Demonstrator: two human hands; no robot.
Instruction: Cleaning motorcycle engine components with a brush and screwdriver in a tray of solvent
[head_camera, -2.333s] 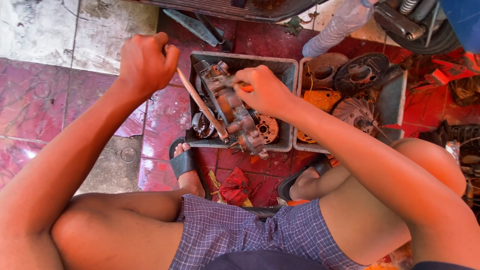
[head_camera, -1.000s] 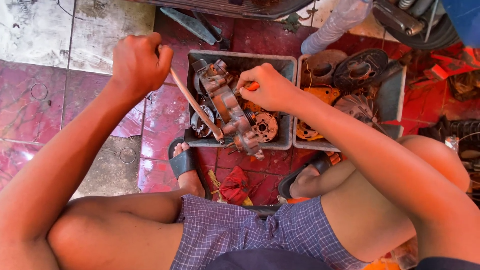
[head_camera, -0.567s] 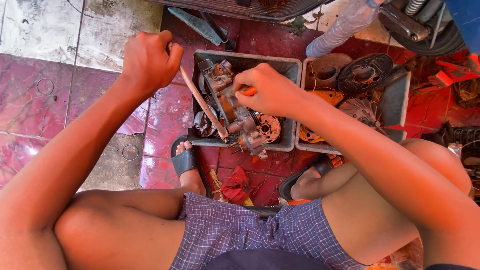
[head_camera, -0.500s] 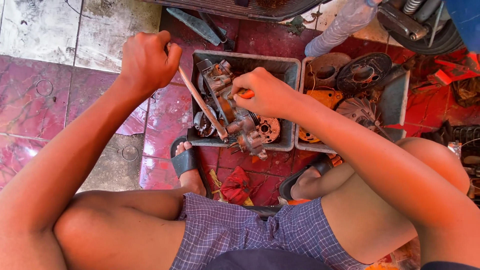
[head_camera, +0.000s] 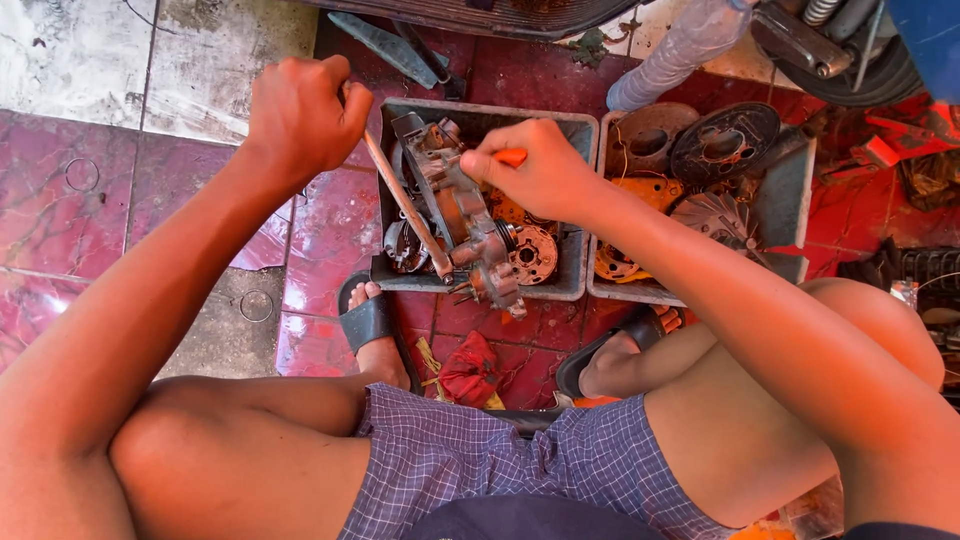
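My left hand (head_camera: 300, 115) is closed around the top of a long metal tool (head_camera: 405, 205) whose lower end meets a greasy engine part (head_camera: 465, 225). That part stands tilted over a grey tray (head_camera: 480, 110). My right hand (head_camera: 535, 170) grips the part's upper end together with an orange-handled tool (head_camera: 512, 157). Round metal pieces (head_camera: 530, 255) lie in the tray beneath the part.
A second grey tray (head_camera: 790, 195) to the right holds discs, a gear-like wheel and orange pieces. A clear bottle (head_camera: 680, 45) lies behind it. My sandalled feet (head_camera: 370, 325) rest on red tiles beside a red rag (head_camera: 470, 365). Motorcycle parts crowd the right edge.
My left hand swings the long tool's handle up and down against the part, and is now back up by the tray's far corner. My right hand stays on the engine part throughout.
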